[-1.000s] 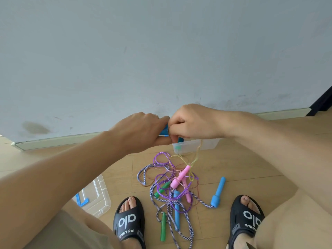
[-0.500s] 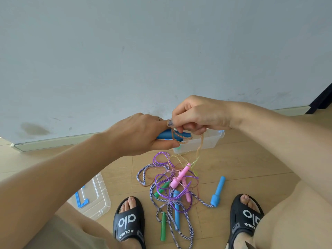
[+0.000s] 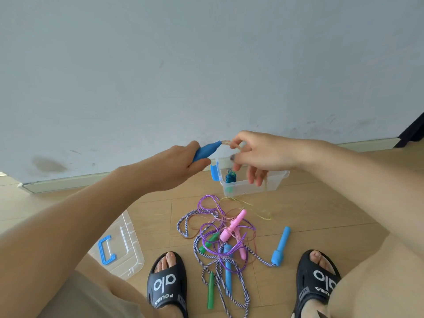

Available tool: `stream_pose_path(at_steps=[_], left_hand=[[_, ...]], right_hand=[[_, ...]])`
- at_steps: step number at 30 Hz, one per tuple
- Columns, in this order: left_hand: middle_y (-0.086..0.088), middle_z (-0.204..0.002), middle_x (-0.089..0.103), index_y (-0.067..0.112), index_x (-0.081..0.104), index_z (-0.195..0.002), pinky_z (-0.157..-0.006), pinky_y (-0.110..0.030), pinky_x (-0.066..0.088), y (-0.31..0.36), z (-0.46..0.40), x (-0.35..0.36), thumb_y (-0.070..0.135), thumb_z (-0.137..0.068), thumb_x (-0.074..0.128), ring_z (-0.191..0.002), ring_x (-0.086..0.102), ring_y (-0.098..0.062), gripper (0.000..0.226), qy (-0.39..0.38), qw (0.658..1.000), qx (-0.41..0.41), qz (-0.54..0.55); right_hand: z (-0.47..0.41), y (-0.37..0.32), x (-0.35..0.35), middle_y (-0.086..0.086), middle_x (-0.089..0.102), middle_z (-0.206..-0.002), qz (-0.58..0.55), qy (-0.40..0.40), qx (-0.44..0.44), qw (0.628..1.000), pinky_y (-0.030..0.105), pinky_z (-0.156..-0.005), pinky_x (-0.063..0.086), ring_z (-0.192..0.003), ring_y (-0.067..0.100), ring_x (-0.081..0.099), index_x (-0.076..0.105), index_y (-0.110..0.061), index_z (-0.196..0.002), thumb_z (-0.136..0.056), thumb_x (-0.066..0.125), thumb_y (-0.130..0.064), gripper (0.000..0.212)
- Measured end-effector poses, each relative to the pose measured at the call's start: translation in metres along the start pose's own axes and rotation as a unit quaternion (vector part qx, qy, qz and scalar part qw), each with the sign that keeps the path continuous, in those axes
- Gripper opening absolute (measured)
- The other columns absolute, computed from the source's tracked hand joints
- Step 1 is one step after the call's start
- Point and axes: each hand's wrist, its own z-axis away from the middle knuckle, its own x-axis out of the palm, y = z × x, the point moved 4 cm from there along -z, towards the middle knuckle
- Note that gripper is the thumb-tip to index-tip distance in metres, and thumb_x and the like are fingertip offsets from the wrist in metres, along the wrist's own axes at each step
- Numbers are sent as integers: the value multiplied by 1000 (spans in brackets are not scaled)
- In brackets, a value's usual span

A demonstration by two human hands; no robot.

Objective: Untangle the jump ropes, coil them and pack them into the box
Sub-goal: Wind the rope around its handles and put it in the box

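Observation:
My left hand [image 3: 176, 165] grips a blue jump-rope handle [image 3: 205, 150] held up in front of the wall. My right hand [image 3: 259, 154] pinches the thin clear-yellow cord [image 3: 226, 142] where it leaves that handle, its other fingers spread. The cord trails down, blurred, to the floor. Below lies a tangle of jump ropes [image 3: 220, 239]: a purple cord, a blue-white braided rope, pink handles [image 3: 231, 228], green handles and blue handles [image 3: 281, 246]. The clear plastic box [image 3: 270, 183] with a blue latch stands by the wall, with a dark coiled rope [image 3: 230, 177] inside.
The clear box lid [image 3: 125, 253] with a blue handle lies on the wooden floor at the left. My feet in black slippers [image 3: 167, 285] stand on either side of the tangle. A grey wall with a skirting board closes the far side.
My hands have drawn apart. The blue handle, earlier hidden between them, now points up-right, and my right hand has opened its lower fingers while pinching the cord. The box is now uncovered.

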Motion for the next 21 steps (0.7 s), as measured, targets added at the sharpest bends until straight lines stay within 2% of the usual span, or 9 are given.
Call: stream_pose_path(at_steps=[2, 4, 7, 11, 13, 15, 17, 19, 21], left_hand=[[-8, -78, 56, 12, 45, -104, -58, -33, 40, 4, 1, -4, 51, -101, 40, -71, 56, -30, 40, 13, 1000, 9, 10], [-6, -77, 55, 12, 45, -104, -57, -31, 38, 5, 2, -8, 50, -101, 41, -68, 54, -27, 38, 17, 1000, 12, 16], [-2, -77, 54, 14, 46, -107, -55, -27, 36, 4, 5, -12, 46, -102, 42, -64, 49, -19, 33, 15, 999, 16, 27], [0, -75, 52, 14, 47, -100, -57, -28, 39, 4, 8, -14, 44, -102, 44, -61, 46, -18, 30, -2, 997, 0, 76], [-1, -73, 45, 9, 44, -94, -52, -26, 39, 8, 8, -10, 40, -102, 47, -57, 39, -15, 32, -39, 962, -36, 268], [1, -71, 37, 11, 45, -92, -45, -21, 28, 18, 7, -7, 35, -101, 48, -55, 27, -12, 26, -73, 861, -84, 496], [3, -70, 35, 14, 47, -92, -46, -19, 20, 23, 4, -6, 36, -101, 50, -58, 21, -13, 24, -67, 801, -119, 582], [2, -69, 35, 14, 46, -93, -48, -21, 19, 25, 1, -4, 36, -100, 51, -61, 19, -16, 24, -46, 803, -148, 576], [1, -68, 36, 13, 46, -91, -46, -21, 22, 23, -2, 3, 38, -99, 50, -56, 23, -14, 26, -19, 822, -174, 541]], right_hand=[[-3, -1, 3, 4, 68, -100, -17, 6, -24, 1000, 28, -50, 50, -57, 17, 63, 45, -21, -123, -103, 45, -34, 24], [-6, -5, -1, -2, 65, -81, 19, 54, -59, 997, 22, -46, 43, -51, 12, 51, 59, -16, -110, -104, 43, -40, 29], [-8, -8, -10, -8, 43, -59, 49, 107, -117, 986, 17, -45, 31, -45, 5, 34, 69, -14, -90, -103, 48, -38, 34], [-9, -5, -23, -13, 39, -51, -35, 118, -127, 984, 19, -45, 27, -47, 9, 31, 68, -15, -91, -98, 60, -34, 22], [-7, -9, -29, -5, 44, -53, -14, 178, -160, 971, 22, -47, 30, -49, 13, 35, 65, -20, -96, -96, 62, -34, 14], [-3, -15, -25, 2, 47, -56, 61, 254, -209, 942, 32, -54, 35, -54, 22, 41, 60, -20, -95, -98, 57, -34, 15], [-3, -22, -12, -2, 43, -58, 219, 298, -214, 904, 37, -54, 35, -58, 28, 45, 46, -17, -90, -102, 47, -31, 18], [-7, -29, 7, -4, 35, -64, 385, 288, -178, 858, 35, -49, 26, -59, 30, 43, 33, -20, -91, -100, 46, -19, 16], [-8, -35, 27, -4, 33, -70, 458, 238, -168, 840, 33, -47, 19, -61, 27, 41, 30, -18, -92, -90, 49, -4, 24]])
